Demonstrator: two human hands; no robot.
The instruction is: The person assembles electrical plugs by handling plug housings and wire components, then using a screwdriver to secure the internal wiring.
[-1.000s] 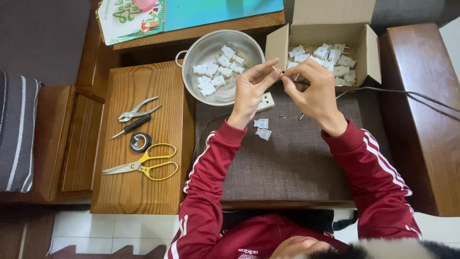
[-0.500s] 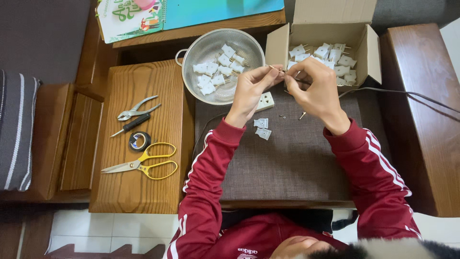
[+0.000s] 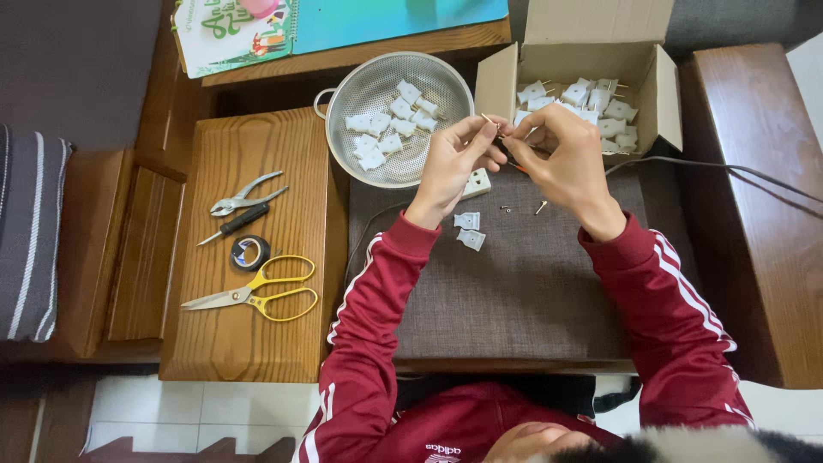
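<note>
My left hand point(image 3: 454, 163) and my right hand point(image 3: 561, 159) are raised together over the brown mat point(image 3: 523, 283), fingertips touching. They pinch a thin brass prong with a wire end point(image 3: 495, 127) between them; the dark cable point(image 3: 729, 171) runs off to the right from my right hand. Below the hands lie a white plug body point(image 3: 477, 183), two white plug halves point(image 3: 468, 230), a small screw point(image 3: 507, 208) and a brass pin point(image 3: 541, 207). White plug parts fill the metal colander point(image 3: 343, 94) and the cardboard box point(image 3: 660, 103) just behind.
On the wooden board point(image 3: 249, 343) to the left lie pliers point(image 3: 244, 195), a screwdriver point(image 3: 231, 225), a roll of black tape point(image 3: 250, 252) and yellow scissors point(image 3: 257, 295). Books point(image 3: 257, 30) lie at the back. A wooden bench point(image 3: 754, 214) stands on the right.
My two hands have drawn closer together and shifted slightly left, fingertips now meeting over the small metal part.
</note>
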